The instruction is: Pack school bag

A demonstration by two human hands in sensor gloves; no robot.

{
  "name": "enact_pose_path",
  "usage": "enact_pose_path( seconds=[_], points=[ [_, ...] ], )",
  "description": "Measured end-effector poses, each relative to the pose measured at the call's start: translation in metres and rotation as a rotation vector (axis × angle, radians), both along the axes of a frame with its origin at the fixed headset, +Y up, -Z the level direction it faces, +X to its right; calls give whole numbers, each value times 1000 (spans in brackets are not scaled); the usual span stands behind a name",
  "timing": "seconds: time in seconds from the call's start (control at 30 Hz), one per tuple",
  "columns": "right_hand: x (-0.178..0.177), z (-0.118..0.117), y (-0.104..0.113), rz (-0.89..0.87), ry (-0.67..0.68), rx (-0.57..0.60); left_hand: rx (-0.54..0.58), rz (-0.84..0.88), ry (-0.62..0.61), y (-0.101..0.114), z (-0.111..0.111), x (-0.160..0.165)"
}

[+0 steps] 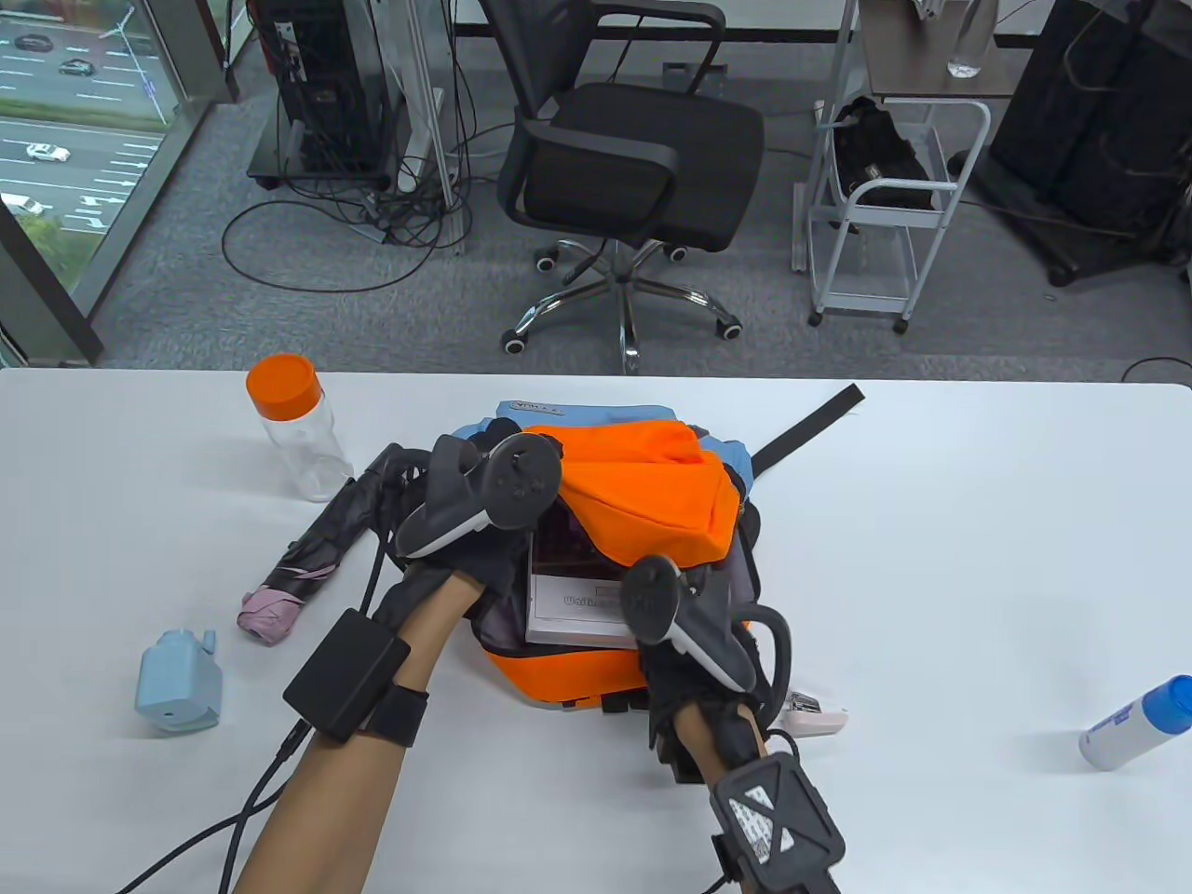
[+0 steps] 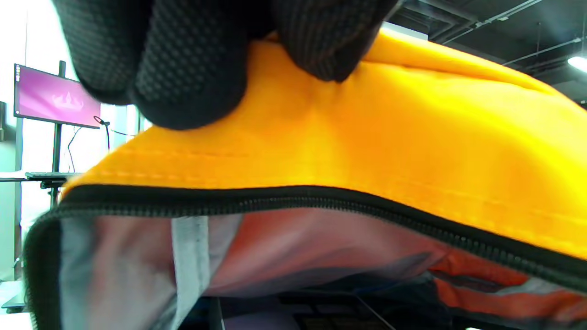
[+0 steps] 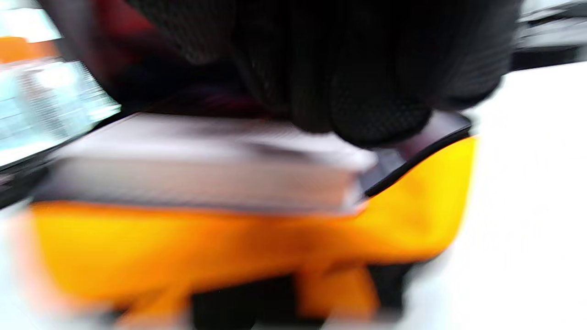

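One book (image 1: 582, 596) is partly inside the orange school bag (image 1: 643, 494), which lies on the white table (image 1: 978, 559) with its mouth open toward the person. The left hand (image 1: 466, 531) pinches the orange flap (image 2: 367, 137) of the bag; in the left wrist view two gloved fingertips (image 2: 192, 91) press on the cloth just above the black zipper (image 2: 293, 197), and they hold the flap up so the mouth stays wide. The right hand (image 1: 689, 643) rests on the near corner of the book, and in the right wrist view, which is blurry, its fingers (image 3: 376, 105) lie curled on top of the book's edge, just above the bag's lower orange lip. I think it is pushing the book in, but I cannot tell how hard the fingers grip. So the packing has begun, but most of it looks left to do. Out past the left fingers lie a folded umbrella (image 1: 317, 559), a clear bottle with an orange cap (image 1: 298, 428) and a small blue pencil sharpener (image 1: 177, 680). Just beside the right wrist a small white and pink thing (image 1: 819, 712) peeks out; I cannot tell what it is. Well off from the right fingers lies a white bottle with a blue cap (image 1: 1136, 722). I guess these go in next, and then the zipper needs closing.
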State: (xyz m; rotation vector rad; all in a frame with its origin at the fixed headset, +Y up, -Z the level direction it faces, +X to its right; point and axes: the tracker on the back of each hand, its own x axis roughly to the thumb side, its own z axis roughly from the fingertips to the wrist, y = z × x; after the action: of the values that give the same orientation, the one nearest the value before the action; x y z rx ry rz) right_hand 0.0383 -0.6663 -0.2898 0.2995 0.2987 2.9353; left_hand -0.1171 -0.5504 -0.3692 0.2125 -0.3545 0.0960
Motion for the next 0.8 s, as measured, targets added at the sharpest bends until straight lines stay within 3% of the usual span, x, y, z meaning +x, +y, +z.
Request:
enact_pose_path(
  seconds=[0.03, 0.1, 0.17, 0.23, 0.27, 0.37, 0.43, 0.5, 0.57, 0.63, 0.73, 0.8],
  points=[
    [-13, 8, -7, 1, 55, -97, -4, 9, 0, -2, 1, -1],
    [-24, 2, -18, 37, 98, -150, -27, 44, -5, -4, 3, -2],
    [-25, -11, -28, 86, 45, -91, -38, 53, -15, -7, 7, -3],
    [-21, -13, -40, 67, -5, -230, -38, 63, -7, -8, 9, -6],
    [-21, -8, -39, 46, 10, -237, -43, 84, -1, -7, 8, -9],
    [-16, 12, -14, 40, 47, -135, -35, 125, -3, -7, 6, -14],
    [-8, 24, 20, 6, 36, -35, -34, 107, -1, -10, 8, -14],
    [2, 31, 58, -49, 4, 122, -30, 74, -3, -13, 11, -12],
    [9, 28, 81, -67, -60, 280, -40, 62, -9, -17, 12, -10],
    [10, 15, 82, -18, -84, 367, -64, 55, -6, -20, 14, -9],
    [2, -10, 59, 222, -52, 258, -64, 34, -4, -22, 20, -8],
    [-3, -24, 47, 303, -30, 313, -67, 28, -1, -25, 26, -10]
  ],
)
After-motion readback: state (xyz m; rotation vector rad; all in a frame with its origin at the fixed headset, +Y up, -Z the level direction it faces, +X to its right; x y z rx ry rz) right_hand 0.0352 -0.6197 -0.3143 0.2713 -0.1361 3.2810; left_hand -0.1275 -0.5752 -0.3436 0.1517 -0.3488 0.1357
